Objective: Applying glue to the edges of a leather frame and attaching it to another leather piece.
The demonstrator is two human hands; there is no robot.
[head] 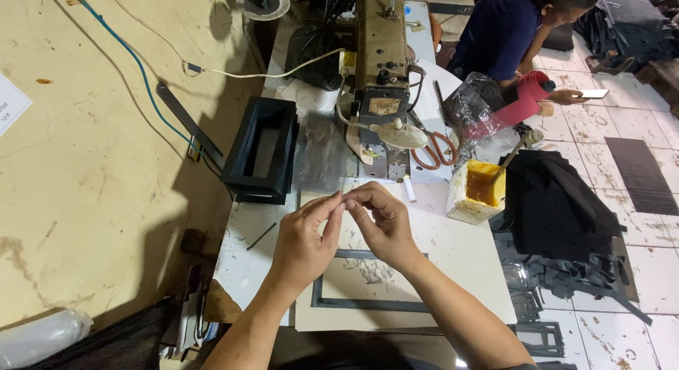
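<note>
My left hand (304, 239) and my right hand (382, 221) meet fingertip to fingertip above the white worktable (467, 264). Between the pinched fingers there is something very small, too tiny to make out. Directly beneath my hands lies a flat dark rectangular frame (368, 303) on a pale sheet. Behind my hands stands an old sewing machine (382, 66).
A stack of black rectangular frames (262, 151) sits at the left. Orange-handled scissors (435, 149) lie by the machine. A glue pot (477, 193) with a brush stands at the right, beside a pile of black material (555, 200). Another person (516, 31) crouches at the back right.
</note>
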